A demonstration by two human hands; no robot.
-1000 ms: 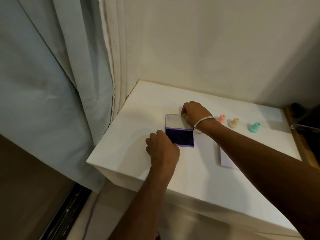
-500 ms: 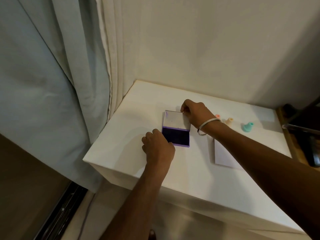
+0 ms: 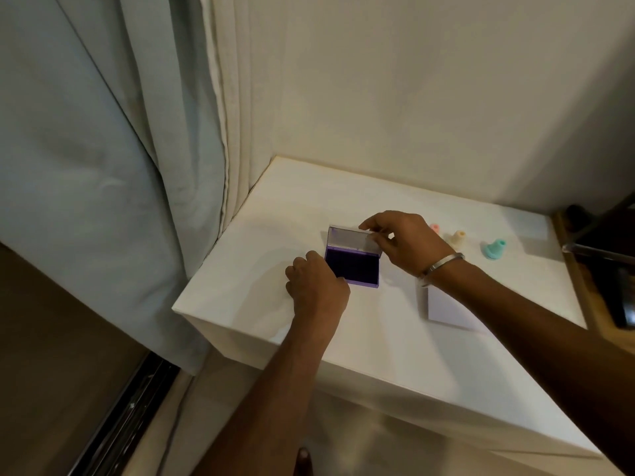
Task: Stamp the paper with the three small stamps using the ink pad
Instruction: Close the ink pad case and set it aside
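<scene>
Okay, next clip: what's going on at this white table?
A person is opening an ink pad on the white table. The left hand steadies its near-left corner while the right hand pinches the clear lid, which stands raised. Purple ink is exposed. Three small stamps, pink, cream and teal, stand untouched behind the right wrist. The paper lies partly under the right forearm, with no marks visible.

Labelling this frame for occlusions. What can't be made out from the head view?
- Paper: its top corner is hidden by the right forearm.
- Pink stamp: mostly hidden behind the right hand.
- Ink pad: near-left corner covered by the left hand.
- Stamp faces: too small to read.
- Dark object at right: cut off by the frame edge.
</scene>
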